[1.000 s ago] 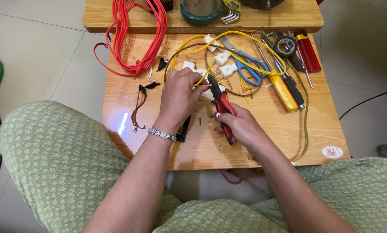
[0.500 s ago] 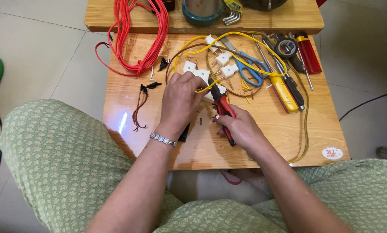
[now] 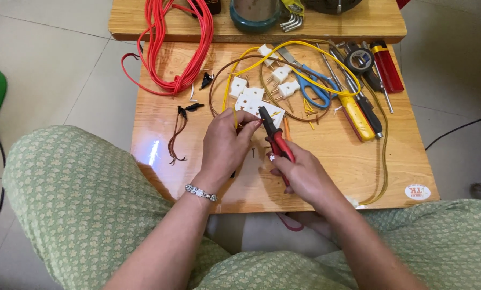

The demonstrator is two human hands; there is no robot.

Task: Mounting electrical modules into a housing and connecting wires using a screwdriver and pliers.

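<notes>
Pliers [image 3: 272, 137] gripped in right hand [image 3: 302, 174], tip touching left hand [image 3: 224, 147] fingers

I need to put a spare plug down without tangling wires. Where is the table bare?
Bare wood lies on the wooden table right of the right hand, inside the yellow wire. Crowded: around the white plugs, scissors, red cable.

Wooden table [image 3: 326, 177] — wires [image 3: 179, 48], plugs [image 3: 251, 96], scissors [image 3: 310, 86]
</notes>
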